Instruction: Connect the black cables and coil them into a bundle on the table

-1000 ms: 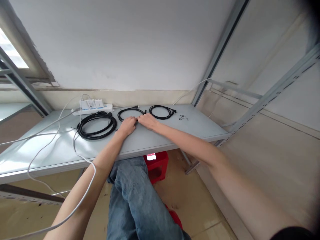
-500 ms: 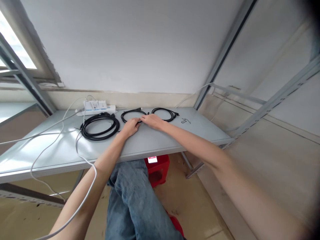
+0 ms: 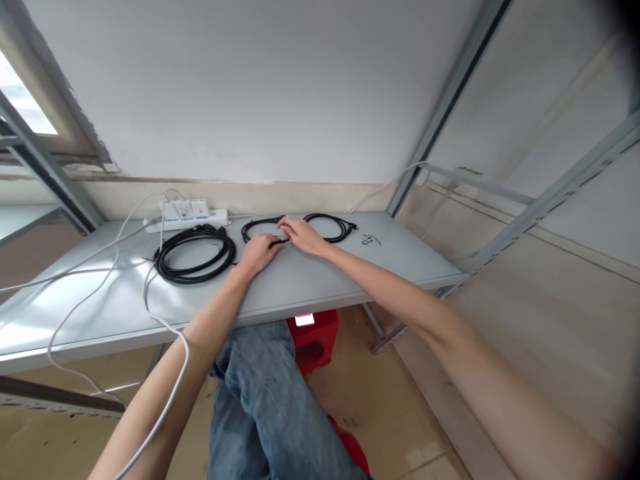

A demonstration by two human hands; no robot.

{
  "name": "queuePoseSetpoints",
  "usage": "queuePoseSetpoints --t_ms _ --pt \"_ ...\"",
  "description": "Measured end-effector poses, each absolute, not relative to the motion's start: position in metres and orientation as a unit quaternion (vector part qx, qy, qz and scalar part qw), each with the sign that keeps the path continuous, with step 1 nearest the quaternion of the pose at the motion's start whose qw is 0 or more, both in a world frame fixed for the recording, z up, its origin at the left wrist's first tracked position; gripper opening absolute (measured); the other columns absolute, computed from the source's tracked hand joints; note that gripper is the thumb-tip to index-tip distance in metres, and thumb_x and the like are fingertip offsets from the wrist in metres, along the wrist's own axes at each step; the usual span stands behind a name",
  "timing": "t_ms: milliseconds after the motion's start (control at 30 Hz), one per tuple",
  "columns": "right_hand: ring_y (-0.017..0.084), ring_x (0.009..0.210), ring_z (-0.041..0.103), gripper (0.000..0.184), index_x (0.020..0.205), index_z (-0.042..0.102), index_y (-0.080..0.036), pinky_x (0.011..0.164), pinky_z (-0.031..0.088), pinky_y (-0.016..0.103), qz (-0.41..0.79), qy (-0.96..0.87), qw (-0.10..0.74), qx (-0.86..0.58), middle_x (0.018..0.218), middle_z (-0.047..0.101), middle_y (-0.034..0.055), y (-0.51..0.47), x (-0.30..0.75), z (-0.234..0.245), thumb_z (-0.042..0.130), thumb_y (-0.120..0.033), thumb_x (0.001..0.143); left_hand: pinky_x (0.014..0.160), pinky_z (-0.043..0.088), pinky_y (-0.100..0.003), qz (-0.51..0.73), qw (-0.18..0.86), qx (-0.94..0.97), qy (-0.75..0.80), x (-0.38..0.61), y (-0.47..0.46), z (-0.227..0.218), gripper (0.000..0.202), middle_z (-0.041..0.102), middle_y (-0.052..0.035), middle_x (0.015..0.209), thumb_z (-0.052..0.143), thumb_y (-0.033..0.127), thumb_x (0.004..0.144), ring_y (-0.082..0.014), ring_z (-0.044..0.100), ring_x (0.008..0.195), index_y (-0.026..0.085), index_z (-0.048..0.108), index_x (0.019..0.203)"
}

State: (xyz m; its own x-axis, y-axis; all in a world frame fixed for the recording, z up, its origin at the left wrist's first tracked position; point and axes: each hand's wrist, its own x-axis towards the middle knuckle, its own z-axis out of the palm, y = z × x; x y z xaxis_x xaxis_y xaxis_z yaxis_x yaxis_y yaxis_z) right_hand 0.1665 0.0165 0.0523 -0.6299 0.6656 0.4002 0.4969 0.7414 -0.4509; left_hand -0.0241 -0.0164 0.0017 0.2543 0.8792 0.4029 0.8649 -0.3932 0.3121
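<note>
Both my hands rest on a grey metal shelf (image 3: 310,280), meeting at the near edge of a small black coiled cable (image 3: 260,227). My left hand (image 3: 259,251) is curled with its fingers closed on that coil's near strand. My right hand (image 3: 300,235) lies over the coil's right side, fingers bent and pinching the cable. A second small black coil (image 3: 330,227) lies just right of my right hand. A larger black coil (image 3: 195,253) sits to the left of my left hand.
A white power strip (image 3: 187,215) lies at the back left, with white cables (image 3: 100,287) trailing over the shelf and across my left forearm. A small black tie (image 3: 370,239) lies to the right. A red stool (image 3: 315,333) and my jeans-clad leg (image 3: 270,407) are below.
My right hand has moved slightly back and left onto the middle coil, fingers lifting over it. My left hand stays at the coil's near edge. The view has shifted a little.
</note>
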Motion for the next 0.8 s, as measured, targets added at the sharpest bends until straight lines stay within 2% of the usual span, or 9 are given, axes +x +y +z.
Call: queuePoseSetpoints --t_ms 100,267,400,600,800 --pt "0.017 0.086 0.062 0.027 0.124 0.059 -0.018 0.083 0.044 0.027 0.138 -0.866 0.339 -0.341 0.099 0.069 0.0035 0.014 0.163 0.037 0.044 -0.032 0.106 0.089 0.052 -0.035 0.254 0.013 0.792 0.554 -0.022 -0.019 0.004 0.037 0.078 -0.0133 0.115 0.054 0.045 0.101 -0.0314 0.071 0.109 0.021 0.080 0.113" --pt "0.019 0.100 0.061 0.023 0.116 0.059 -0.018 0.093 0.047 0.029 0.085 -0.849 0.399 -0.337 0.105 0.065 0.0069 0.008 0.153 0.004 0.051 -0.037 0.105 0.087 0.052 -0.037 0.218 -0.006 0.766 0.605 -0.022 -0.021 0.005 0.038 0.078 -0.0181 0.107 0.051 0.041 0.101 -0.0330 0.071 0.107 0.016 0.079 0.107" --pt "0.021 0.100 0.060 0.019 0.114 0.060 -0.018 0.092 0.047 0.030 0.066 -0.858 0.387 -0.330 0.105 0.064 0.0075 0.003 0.153 -0.001 0.053 -0.033 0.105 0.090 0.052 -0.037 0.211 -0.015 0.778 0.592 -0.024 -0.019 0.005 0.036 0.078 -0.0171 0.112 0.051 0.039 0.100 -0.0327 0.070 0.111 0.018 0.079 0.109" --pt "0.022 0.107 0.060 0.021 0.102 0.064 -0.018 0.091 0.047 0.030 0.036 -0.876 0.350 -0.330 0.110 0.065 0.0101 -0.004 0.154 0.004 0.043 -0.020 0.107 0.086 0.052 -0.037 0.213 -0.020 0.768 0.604 -0.022 -0.022 0.005 0.039 0.079 -0.0174 0.107 0.051 0.044 0.101 -0.0323 0.071 0.108 0.018 0.080 0.103" --pt "0.022 0.100 0.063 0.019 0.099 0.062 -0.020 0.086 0.047 0.030 0.045 -0.854 0.352 -0.380 0.105 0.069 0.0086 -0.004 0.154 0.005 0.045 -0.021 0.106 0.082 0.052 -0.036 0.215 -0.013 0.772 0.598 -0.021 -0.022 0.006 0.041 0.079 -0.0154 0.106 0.052 0.050 0.100 -0.0328 0.072 0.106 0.021 0.079 0.109"
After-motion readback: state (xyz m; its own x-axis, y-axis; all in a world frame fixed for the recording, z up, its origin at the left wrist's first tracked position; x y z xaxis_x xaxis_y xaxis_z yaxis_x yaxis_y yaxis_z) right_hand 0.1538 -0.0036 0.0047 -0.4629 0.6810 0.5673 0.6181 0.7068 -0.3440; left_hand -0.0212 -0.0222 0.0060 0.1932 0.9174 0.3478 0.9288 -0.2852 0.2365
